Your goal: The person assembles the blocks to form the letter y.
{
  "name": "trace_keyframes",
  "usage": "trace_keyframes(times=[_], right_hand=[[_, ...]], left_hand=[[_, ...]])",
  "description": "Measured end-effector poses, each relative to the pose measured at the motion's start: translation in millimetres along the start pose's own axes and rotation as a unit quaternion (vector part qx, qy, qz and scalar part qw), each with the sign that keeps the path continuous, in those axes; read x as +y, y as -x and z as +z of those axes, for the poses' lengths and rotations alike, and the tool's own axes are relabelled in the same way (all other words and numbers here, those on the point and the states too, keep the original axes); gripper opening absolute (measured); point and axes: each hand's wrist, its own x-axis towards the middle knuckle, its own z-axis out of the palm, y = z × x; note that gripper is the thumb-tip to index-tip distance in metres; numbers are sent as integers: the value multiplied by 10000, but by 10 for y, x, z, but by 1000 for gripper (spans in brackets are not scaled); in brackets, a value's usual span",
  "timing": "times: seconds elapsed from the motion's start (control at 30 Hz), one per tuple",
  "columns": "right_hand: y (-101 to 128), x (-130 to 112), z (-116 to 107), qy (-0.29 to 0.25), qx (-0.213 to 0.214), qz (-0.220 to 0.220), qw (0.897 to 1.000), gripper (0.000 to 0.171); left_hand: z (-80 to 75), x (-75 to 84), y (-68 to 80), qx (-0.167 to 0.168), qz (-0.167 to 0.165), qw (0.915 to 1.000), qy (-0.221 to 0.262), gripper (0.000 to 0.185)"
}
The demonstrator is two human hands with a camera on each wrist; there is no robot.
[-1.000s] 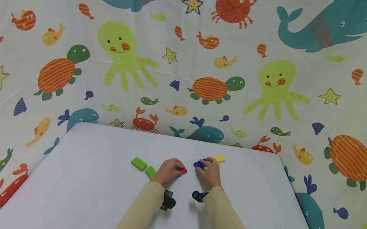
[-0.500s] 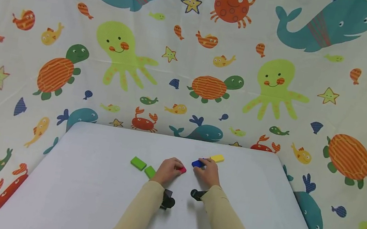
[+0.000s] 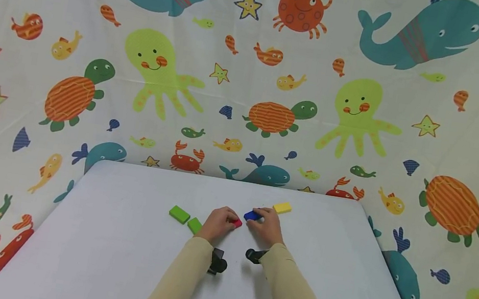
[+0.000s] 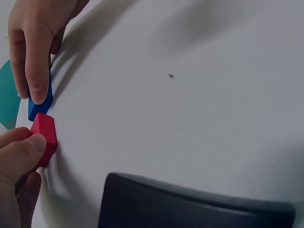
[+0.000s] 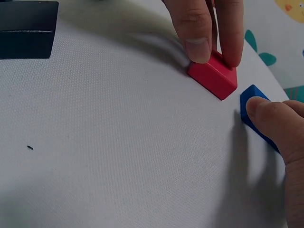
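Note:
My left hand (image 3: 218,223) pinches a red block (image 3: 237,223) between thumb and fingers near the middle of the table. To its right, my right hand (image 3: 268,224) grips a blue block (image 3: 252,215). In the right wrist view a narrow gap parts the near ends of the red block (image 5: 216,76) and the blue block (image 5: 252,104). From the left wrist, the blue block (image 4: 40,103) shows just beyond the red block (image 4: 46,137), under the right hand's fingers.
Two green blocks lie left of the left hand: one farther out (image 3: 180,214), the other green block (image 3: 194,225) partly behind the hand. A yellow block (image 3: 282,207) rests beyond the right hand. A patterned cloth (image 3: 251,68) hangs behind the white table (image 3: 112,254).
My right hand has slid left with the blue block, bringing it nearer the red one and away from the yellow block. My left hand stays nearly still on the red block.

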Motion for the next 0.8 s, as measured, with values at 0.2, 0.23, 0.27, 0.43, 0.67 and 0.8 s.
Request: trace_keyframes(times=[0.2, 0.23, 0.27, 0.43, 0.67, 0.8], right_hand=[[-18, -11, 42, 1, -85, -154, 9998, 46], [-19, -15, 45, 6, -96, -167, 9998, 46], [-19, -21, 45, 15, -103, -181, 9998, 45], [-12, -56, 54, 128, -158, -265, 9994, 45], [-15, -67, 45, 204, -312, -447, 9983, 42], [-20, -41, 28, 154, -441, -562, 9973, 43]], left_hand=[[0, -17, -11, -25, 70, 10000, 26, 21], [1, -18, -9, -19, 80, 10000, 26, 21], [1, -16, -8, -12, 78, 10000, 34, 21], [0, -24, -4, 23, 83, 10000, 6, 20], [0, -34, -13, 19, 58, 10000, 8, 19], [12, -33, -11, 42, 78, 10000, -24, 20]])
